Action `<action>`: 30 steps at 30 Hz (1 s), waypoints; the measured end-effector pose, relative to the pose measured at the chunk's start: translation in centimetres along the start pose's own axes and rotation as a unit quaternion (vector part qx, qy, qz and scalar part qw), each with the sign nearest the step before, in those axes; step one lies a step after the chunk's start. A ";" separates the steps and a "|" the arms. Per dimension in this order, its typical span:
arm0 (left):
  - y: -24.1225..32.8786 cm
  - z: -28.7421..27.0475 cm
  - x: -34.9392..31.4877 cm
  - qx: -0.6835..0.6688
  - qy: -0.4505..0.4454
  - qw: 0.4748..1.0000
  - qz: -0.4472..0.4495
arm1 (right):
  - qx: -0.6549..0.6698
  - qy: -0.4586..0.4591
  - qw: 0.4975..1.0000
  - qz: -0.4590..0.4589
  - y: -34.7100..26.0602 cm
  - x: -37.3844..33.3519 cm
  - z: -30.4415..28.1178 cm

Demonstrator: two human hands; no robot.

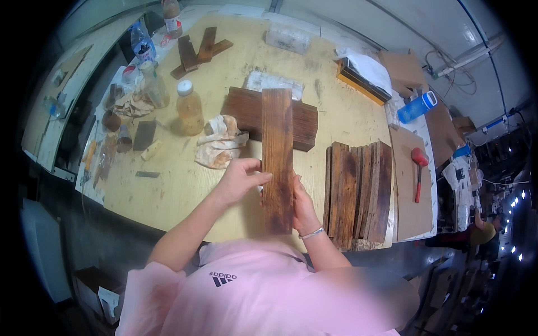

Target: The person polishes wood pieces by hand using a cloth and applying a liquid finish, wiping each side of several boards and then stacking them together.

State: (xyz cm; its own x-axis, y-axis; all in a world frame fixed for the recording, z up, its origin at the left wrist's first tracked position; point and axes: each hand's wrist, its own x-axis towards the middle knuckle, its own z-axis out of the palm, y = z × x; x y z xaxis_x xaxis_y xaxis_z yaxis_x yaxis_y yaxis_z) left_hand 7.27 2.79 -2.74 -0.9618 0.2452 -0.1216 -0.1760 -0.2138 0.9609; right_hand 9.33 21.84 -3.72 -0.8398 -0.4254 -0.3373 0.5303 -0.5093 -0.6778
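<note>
A brown wooden board (277, 151) with dark grain stands lengthwise before me above the table. My left hand (242, 178) pinches its left edge, thumb on the front face, the other fingers partly behind. Along the right edge, near the lower end, my right hand (304, 207) grips it from the side; some of its fingers are hidden by the board. Beyond it, darker boards (238, 109) lie crosswise, partly covered by the held one. A stained, crumpled cloth (220, 144) rests just past my left hand.
To the right stand several boards (353, 190) in a row, then a red mallet (418, 162) on cardboard (408, 215). A bottle of yellowish liquid (189, 109) stands left of the cloth. Wood pieces (188, 53) lie far left; a blue bottle (416, 107) lies far right.
</note>
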 end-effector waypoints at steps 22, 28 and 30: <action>-4.3 -4.0 -1.7 0.116 0.055 0.992 0.014 | -0.127 -0.044 0.990 0.051 0.1 3.3 -0.9; -6.2 -17.7 -8.2 0.506 0.303 0.801 0.106 | -0.334 -0.054 0.933 0.122 -0.5 1.0 -3.6; -6.5 -22.2 -10.8 0.636 0.356 0.676 0.110 | -0.420 -0.078 0.894 0.135 -0.7 1.1 -2.2</action>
State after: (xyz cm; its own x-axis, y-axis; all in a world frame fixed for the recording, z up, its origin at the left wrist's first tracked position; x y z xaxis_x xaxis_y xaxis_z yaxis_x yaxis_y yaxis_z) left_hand 14.13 -19.44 -13.22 -0.8725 -0.2744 0.4042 -0.1255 0.9255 0.3572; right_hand 7.79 23.32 -5.05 -0.6334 -0.5813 -0.5108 0.3810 0.3403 -0.8597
